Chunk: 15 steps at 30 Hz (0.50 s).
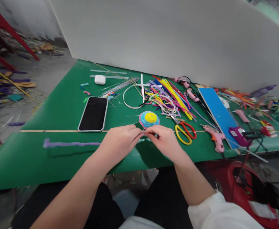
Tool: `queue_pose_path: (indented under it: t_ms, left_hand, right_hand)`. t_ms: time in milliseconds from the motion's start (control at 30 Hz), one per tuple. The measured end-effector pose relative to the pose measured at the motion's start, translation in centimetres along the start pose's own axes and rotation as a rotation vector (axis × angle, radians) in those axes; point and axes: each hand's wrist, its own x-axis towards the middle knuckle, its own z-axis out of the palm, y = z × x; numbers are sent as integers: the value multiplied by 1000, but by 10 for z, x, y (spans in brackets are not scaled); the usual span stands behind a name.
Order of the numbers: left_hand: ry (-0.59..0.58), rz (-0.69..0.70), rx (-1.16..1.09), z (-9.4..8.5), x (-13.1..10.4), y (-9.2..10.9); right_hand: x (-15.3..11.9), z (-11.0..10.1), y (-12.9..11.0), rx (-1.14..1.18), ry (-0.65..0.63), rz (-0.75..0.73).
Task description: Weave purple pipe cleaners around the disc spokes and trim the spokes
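Note:
My left hand [121,140] is closed in a pinch, and a long purple pipe cleaner [75,144] runs out leftward from beneath it, its far end bent into a short crosspiece. Thumb and fingertips of my right hand [164,138] pinch together too, meeting the left fingertips over the table. What lies between the right fingertips is too small and covered to make out. Just beyond both hands sits a small round dome [151,118] with a yellow centre, blue ring and pink edge. Thin wires show near its left side.
Scissors [184,131] with red and yellow handles lie right of my hands, before a heap of pipe cleaners [163,100]. A phone [93,114] and white earphone case [100,79] lie left. Farther right are a pink glue gun [215,137] and blue board [218,111]. A pale panel [153,38] stands behind.

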Motion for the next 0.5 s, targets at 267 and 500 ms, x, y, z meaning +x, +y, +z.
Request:
queue_pose_path:
  t_ms: [267, 500]
  left_hand:
    - [54, -38, 84, 5, -2, -5]
    - [110, -33, 41, 1, -3, -3]
  right_hand:
    - [-1, 7, 3, 12, -94, -10]
    - [2, 1, 1, 182, -51, 22]
